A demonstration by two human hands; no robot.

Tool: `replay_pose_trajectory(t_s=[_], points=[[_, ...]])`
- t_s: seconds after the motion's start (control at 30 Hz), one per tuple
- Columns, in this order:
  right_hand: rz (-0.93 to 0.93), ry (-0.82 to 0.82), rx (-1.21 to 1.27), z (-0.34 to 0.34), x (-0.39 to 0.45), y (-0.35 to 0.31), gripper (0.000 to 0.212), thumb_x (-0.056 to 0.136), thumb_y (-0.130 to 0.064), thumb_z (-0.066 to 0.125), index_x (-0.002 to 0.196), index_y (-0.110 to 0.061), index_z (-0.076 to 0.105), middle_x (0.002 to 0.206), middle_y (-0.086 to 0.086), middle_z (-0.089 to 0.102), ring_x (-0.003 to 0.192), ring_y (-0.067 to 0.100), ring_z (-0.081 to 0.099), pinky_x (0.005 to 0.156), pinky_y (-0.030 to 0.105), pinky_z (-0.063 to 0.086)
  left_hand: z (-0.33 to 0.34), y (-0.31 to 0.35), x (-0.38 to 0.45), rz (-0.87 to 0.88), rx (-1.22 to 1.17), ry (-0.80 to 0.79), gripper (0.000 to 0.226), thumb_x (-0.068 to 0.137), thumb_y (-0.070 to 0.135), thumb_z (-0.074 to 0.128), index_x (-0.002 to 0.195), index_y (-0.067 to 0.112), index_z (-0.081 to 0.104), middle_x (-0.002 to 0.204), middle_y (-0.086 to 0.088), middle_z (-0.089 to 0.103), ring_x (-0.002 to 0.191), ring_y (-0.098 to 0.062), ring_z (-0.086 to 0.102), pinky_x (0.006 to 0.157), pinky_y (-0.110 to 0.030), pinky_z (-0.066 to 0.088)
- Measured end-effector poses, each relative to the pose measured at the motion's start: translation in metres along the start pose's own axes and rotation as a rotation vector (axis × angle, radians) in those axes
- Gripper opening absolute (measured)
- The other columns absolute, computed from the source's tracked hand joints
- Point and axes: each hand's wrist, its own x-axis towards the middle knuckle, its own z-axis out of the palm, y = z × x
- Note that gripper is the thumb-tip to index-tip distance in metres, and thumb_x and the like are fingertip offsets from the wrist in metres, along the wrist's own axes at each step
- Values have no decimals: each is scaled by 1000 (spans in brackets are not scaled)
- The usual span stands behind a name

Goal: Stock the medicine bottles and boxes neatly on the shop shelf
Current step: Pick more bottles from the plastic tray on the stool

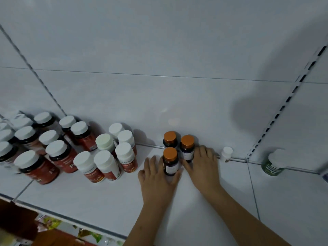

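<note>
1. Shelf (88, 201): white, with a white back panel (159, 50) behind it and a slotted upright (276, 119) on the right.
2. Three dark bottles with orange caps stand upright in a tight cluster at shelf centre, close to the back panel: rear-left bottle (170, 138), rear-right bottle (187, 146), front bottle (170, 161).
3. Left hand (157, 181): grip closed on the front bottle, fingers on its left side and thumb curled round its lower right side. The bottle stands on the shelf.
4. Right hand (202, 166): fingers lie flat against the right side of the rear-right bottle, thumb reaching toward its base. The grip looks relaxed, pressing rather than clamping.
5. Left of the hands: a block of white-capped bottles with red labels (106, 164), upright in rows, well apart from the orange-capped trio.
6. Further left: bigger dark bottles with white caps (58, 155), packed to the frame edge; labels are blurred.
7. Right of the right hand: a small white bottle (226, 154) against the back panel, just beside the fingers and apart from them.
8. Far right: a green-labelled bottle (273, 165) with a white cap, past the upright.
9. Bottom left, below the shelf edge: colourful packaging (71, 233), too blurred to identify.
</note>
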Motion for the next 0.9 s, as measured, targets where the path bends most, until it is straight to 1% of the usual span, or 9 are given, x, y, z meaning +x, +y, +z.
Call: replay_pose_trajectory(t_s=[0.13,0.27,0.33,0.43,0.5,0.6,0.67,0.73,0.9], points=[[6,-27,-26,-1,0,-1,53,87,-58,40,104,-10,57,97,7,53,93,27,50,80,39,42,9,-3,2,20,54,-67,83,86,81,24,150,30,36,158,-3,35,149,-27,21,116,-55,18],[-13,-123,161,-7,-7,7,48,87,-51,47,111,-11,58,110,7,55,105,27,50,90,38,42,0,-5,0,56,37,-101,81,87,76,31,150,25,36,157,-7,34,148,-29,23,117,-52,17],[16,-160,304,-18,-19,17,50,87,-46,48,120,-9,58,120,7,55,113,24,48,99,35,42,-10,-9,-7,70,-71,-119,72,87,67,46,141,19,46,148,-7,43,141,-29,34,115,-42,23],[87,-159,385,-47,-44,36,45,92,-39,56,126,-11,57,125,4,56,114,18,48,97,25,38,-30,-12,-31,28,-275,-127,37,84,42,67,112,18,60,116,2,52,115,-19,47,97,-28,37],[135,-151,393,-71,-64,53,47,93,-45,51,128,-14,56,126,0,56,114,14,48,96,23,36,-41,-6,-51,54,-278,-149,23,84,28,71,102,20,61,106,7,52,106,-16,49,93,-29,40],[195,-151,385,-106,-95,82,54,94,-52,42,132,-16,54,127,-3,55,116,12,49,99,27,40,-45,23,-79,161,-296,-212,23,84,19,72,104,22,61,106,9,53,104,-17,53,93,-32,44],[216,-140,357,-130,-118,107,55,95,-52,41,135,-16,52,129,-2,54,118,13,48,102,29,39,-42,55,-99,309,-349,-255,25,86,26,66,110,22,61,112,10,54,108,-15,54,94,-31,45],[254,-121,326,-156,-143,136,58,95,-53,40,138,-17,50,134,-1,52,122,14,46,103,28,35,-37,95,-120,448,-378,-318,38,88,39,54,122,22,60,123,7,56,116,-12,52,101,-29,42],[373,-59,287,-229,-210,218,65,93,-59,38,144,-19,43,144,0,46,133,16,39,111,37,35,-18,199,-190,712,-349,-445,55,94,52,42,143,29,46,149,7,44,140,-11,36,113,-31,30]])
